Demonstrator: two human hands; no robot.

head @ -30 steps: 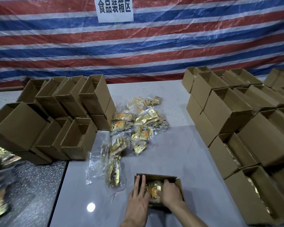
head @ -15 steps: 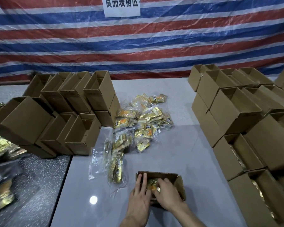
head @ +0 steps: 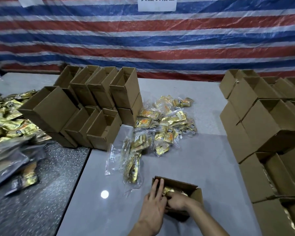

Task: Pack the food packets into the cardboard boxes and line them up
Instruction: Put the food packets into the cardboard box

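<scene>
- At the near edge of the smooth grey surface (head: 203, 159), one small open cardboard box (head: 197, 195) is being steadied by the left hand (head: 153, 203). Its fingers are being laid straight and flat against the box's left wall.
- Inside that box, a crinkled gold packet (head: 169, 190) is being gripped and pressed down by the right hand (head: 177, 202), with the fingers curled over the foil.
- Beyond the box, a loose pile of packets (head: 167, 123) is being borne by the surface. They are shiny gold foil in clear plastic sleeves, too jumbled to count.
- To the left, empty boxes (head: 99, 103) of plain brown card are being held in two stacked tiers, four of them upright in the back top row.
- To the right, a second box stack (head: 271, 126) is being carried by the surface, with gold foil showing in the two nearest boxes.
</scene>
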